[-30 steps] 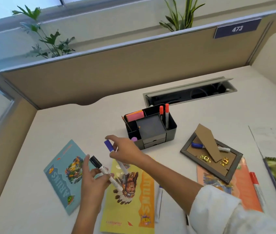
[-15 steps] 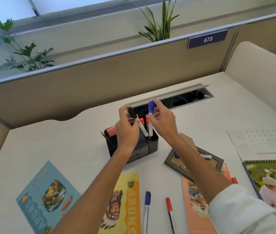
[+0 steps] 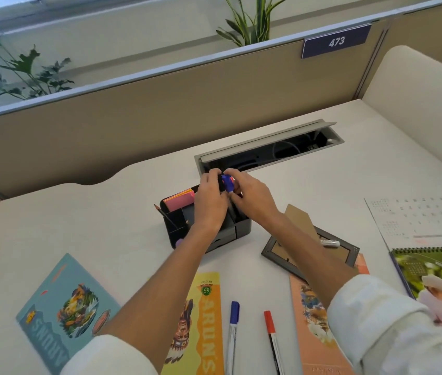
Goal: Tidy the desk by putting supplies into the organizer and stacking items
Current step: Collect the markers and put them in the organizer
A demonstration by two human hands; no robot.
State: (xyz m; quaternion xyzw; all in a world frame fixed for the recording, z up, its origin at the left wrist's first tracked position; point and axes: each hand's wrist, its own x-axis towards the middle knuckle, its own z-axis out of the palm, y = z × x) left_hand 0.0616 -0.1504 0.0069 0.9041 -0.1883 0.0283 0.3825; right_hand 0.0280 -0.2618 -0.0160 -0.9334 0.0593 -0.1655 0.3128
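Far to the left of my grip, a teal booklet lies flat on the counter. Nearer, just below my left forearm, lies a yellow booklet. My left hand is over the black organizer, its grip curled around a black-capped marker. Pink sticky notes and a pencil sit in the organizer's compartments to the left of that hand. Touching it on the right, my right hand pinches a blue-capped marker, upright above the organizer. Below both hands, a blue marker and a red marker lie loose on the counter. Right of my grip rest a picture frame, an orange booklet and a spiral calendar.
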